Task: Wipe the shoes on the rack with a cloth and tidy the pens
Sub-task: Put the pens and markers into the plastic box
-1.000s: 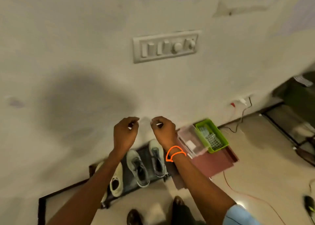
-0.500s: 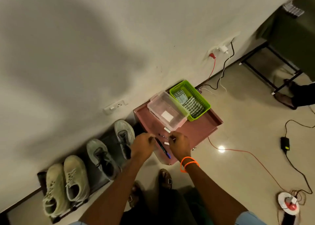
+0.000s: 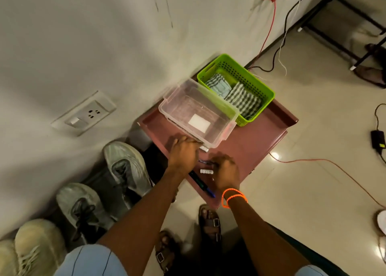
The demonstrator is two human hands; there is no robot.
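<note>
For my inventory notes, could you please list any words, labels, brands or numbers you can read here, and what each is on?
No text can be read in this view.
White label in the clear plastic box: looks blank.
Small white strip on the pink table: dark marks, too small to read.
Blue pen: print too blurred to read.

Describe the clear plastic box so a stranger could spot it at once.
Find the pink table against the wall, right of the shoes. Two containers sit side by side at its back. The box is the see-through one nearer the shoes with a white label on its floor; its neighbour is a green basket holding striped cloths.
</note>
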